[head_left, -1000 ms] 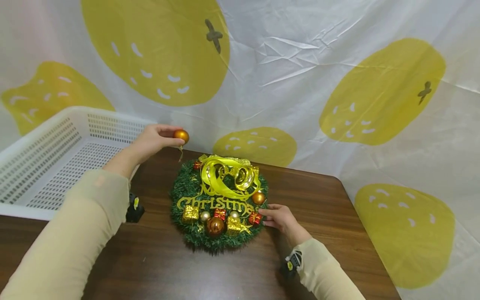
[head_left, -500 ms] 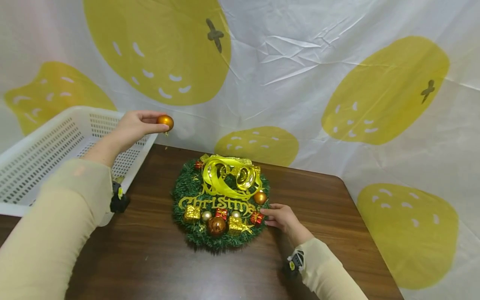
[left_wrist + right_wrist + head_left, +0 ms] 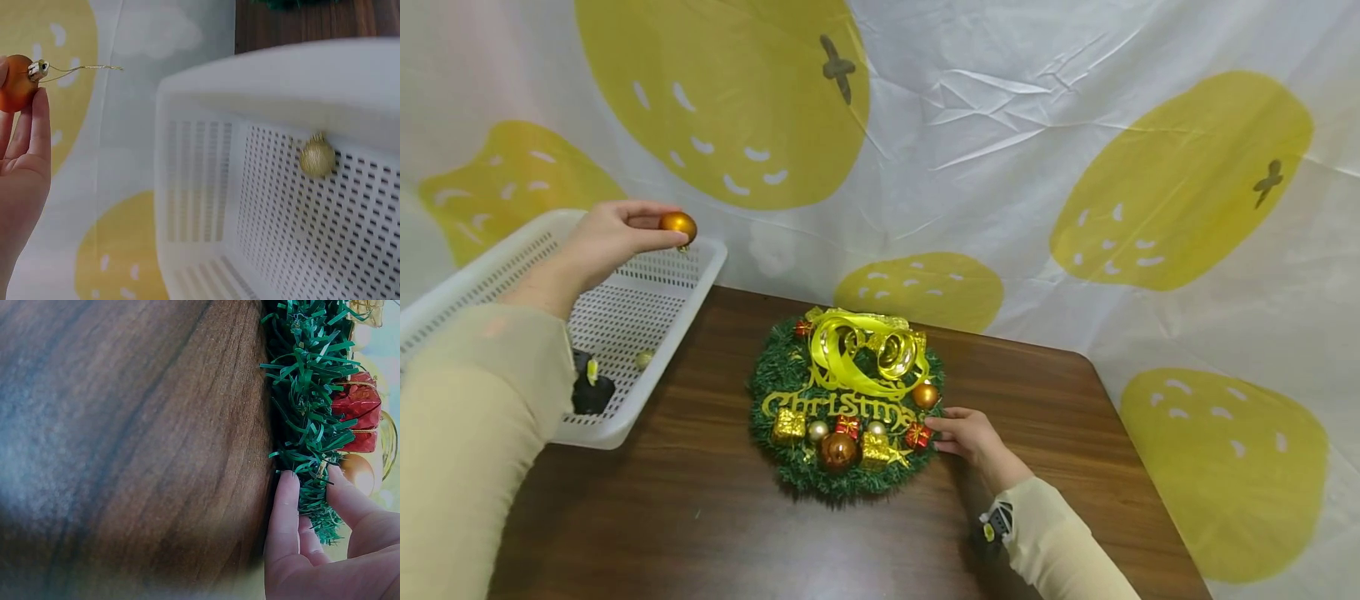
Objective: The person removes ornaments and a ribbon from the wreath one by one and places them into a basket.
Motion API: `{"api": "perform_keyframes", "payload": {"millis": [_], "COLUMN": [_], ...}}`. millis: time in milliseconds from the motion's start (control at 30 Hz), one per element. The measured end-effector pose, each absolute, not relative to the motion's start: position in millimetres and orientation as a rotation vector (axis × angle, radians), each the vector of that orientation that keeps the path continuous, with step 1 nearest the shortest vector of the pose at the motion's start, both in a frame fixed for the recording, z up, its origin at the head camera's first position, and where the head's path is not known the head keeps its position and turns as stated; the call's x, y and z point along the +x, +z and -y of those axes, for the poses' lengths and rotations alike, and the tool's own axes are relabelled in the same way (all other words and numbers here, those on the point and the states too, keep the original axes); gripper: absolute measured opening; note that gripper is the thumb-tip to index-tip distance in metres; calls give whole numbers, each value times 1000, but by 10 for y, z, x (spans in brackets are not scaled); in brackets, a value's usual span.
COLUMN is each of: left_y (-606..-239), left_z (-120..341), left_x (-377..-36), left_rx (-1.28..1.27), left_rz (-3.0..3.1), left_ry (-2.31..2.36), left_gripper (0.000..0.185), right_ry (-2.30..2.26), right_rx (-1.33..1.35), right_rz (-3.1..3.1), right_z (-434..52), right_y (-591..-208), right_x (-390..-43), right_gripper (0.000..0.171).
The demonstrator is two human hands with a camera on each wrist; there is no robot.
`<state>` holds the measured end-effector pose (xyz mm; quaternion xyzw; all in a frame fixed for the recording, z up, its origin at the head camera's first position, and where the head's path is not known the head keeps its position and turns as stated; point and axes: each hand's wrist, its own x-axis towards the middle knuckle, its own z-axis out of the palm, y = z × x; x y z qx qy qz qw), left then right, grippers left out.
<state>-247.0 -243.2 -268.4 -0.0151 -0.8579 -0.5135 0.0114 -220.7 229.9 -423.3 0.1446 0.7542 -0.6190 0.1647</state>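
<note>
My left hand [image 3: 610, 240] pinches a shiny orange Christmas bauble [image 3: 678, 227] between thumb and fingers, above the far end of the white basket [image 3: 604, 433]. In the left wrist view, the bauble's gold cap and thin gold string stick out from the fingertips. A green Christmas wreath [image 3: 775, 367] lies on the table, dressed with gold lettering, yellow ribbon, gold bells, baubles and small gift boxes. At its right edge, my right hand [image 3: 973, 437] grips the tinsel between thumb and fingers, close to a red gift box [image 3: 359, 412] and an orange bauble [image 3: 925, 395].
Inside the basket, a small gold bauble [image 3: 317, 157] lies on the perforated floor near the side wall. The brown wooden table [image 3: 1037, 417] carries the wreath. Behind it hangs a pale curtain [image 3: 970, 192] printed with yellow fruit.
My left hand has carried the orange bauble leftward and up, from beside the basket's far right corner to over the basket. The right hand has stayed on the wreath's edge.
</note>
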Motion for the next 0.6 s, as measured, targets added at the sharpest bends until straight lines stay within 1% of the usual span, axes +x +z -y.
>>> {"api": "perform_keyframes", "payload": {"millis": [300,600], "left_y": [-2805,-2943], "left_z": [2722,2892], "left_x": [-2357,-2302], "left_rx": [-36,-22], "left_rz": [2710,2789], "left_ry": [-1556,-1438], "left_gripper": [70,66], "right_ry": [-1775,-1769], "right_rx": [407,418], "right_rz": [-2134,-2141], "right_z": [-2314,-2320], "right_y": [-4243,-4247], "right_x": [-2207,-2216], "right_gripper": [64,62]}}
